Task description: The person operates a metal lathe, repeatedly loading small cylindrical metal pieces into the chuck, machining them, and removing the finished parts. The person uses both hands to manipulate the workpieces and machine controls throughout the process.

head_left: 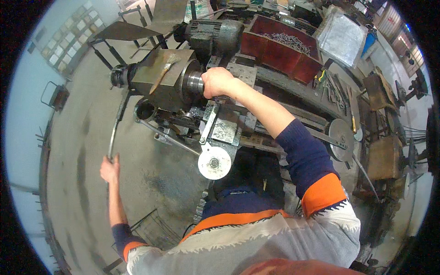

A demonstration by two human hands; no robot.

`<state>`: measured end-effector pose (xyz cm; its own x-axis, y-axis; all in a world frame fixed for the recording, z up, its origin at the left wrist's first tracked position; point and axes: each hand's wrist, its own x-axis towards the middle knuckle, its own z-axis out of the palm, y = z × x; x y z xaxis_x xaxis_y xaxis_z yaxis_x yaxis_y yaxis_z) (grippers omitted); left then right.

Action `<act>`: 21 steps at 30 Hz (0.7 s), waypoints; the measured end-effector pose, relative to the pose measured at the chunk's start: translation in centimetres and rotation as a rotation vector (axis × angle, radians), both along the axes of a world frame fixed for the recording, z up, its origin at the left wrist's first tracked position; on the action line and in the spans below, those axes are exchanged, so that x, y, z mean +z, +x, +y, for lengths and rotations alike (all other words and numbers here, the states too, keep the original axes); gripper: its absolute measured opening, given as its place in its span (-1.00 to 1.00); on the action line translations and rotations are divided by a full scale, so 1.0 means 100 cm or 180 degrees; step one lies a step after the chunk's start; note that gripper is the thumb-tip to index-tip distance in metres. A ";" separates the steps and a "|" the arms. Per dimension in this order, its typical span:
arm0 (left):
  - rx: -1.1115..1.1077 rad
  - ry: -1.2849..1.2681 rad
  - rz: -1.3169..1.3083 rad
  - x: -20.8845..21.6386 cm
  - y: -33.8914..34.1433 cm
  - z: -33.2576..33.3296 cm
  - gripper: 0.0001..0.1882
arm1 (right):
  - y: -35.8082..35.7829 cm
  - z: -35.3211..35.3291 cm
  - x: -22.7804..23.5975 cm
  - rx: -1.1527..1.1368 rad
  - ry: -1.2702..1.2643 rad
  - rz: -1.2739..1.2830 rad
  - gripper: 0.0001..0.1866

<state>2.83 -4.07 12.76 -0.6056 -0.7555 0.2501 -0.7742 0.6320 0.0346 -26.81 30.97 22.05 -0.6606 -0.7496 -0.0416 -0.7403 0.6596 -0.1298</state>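
Observation:
My left hand (110, 169) is wrapped round a long metal lever (115, 130) that slopes up to the left end of a small lathe. At the machine's spindle, my right hand (218, 83) is closed with its knuckles up against the shiny steel collar (195, 84). Its fingertips are turned away, so whatever they hold is hidden. A paint brush (164, 73) lies on the headstock's flat top (149, 68), left of that hand. Below the right hand sit the metal slide (224, 130) and a round pale handwheel disc (214, 163).
Behind the lathe stand an electric motor (215, 36) and a dark red bin (279, 52) of small metal parts. Hand tools (337, 91) lie on the bed's right end, near a larger wheel (342, 140). A thin rod (364, 176) sticks out at lower right.

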 end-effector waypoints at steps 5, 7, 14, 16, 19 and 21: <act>-0.0196 -0.0107 0.0255 -0.008 -0.005 0.034 -0.57 | 0.002 0.002 -0.001 -0.0177 0.0040 0.0275 -0.72; -0.0320 0.0018 0.0031 0.003 -0.006 0.036 -0.61 | 0.005 0.009 0.002 -0.0172 0.0157 0.0508 -0.76; -0.2708 0.2448 0.1506 0.066 -0.070 0.148 -0.75 | 0.081 0.119 -0.032 0.1095 -0.3104 -0.0479 -0.54; -0.3554 0.2651 0.1454 0.088 -0.097 0.212 -0.78 | 0.106 0.139 -0.049 0.1066 -0.3263 -0.0745 -0.51; -0.4413 0.3243 0.1208 0.086 -0.125 0.273 -0.74 | 0.133 0.157 -0.056 0.0844 -0.3423 -0.0879 -0.49; -0.4852 0.3569 0.1267 0.081 -0.140 0.305 -0.74 | 0.139 0.171 -0.058 0.0750 -0.3539 -0.0840 -0.49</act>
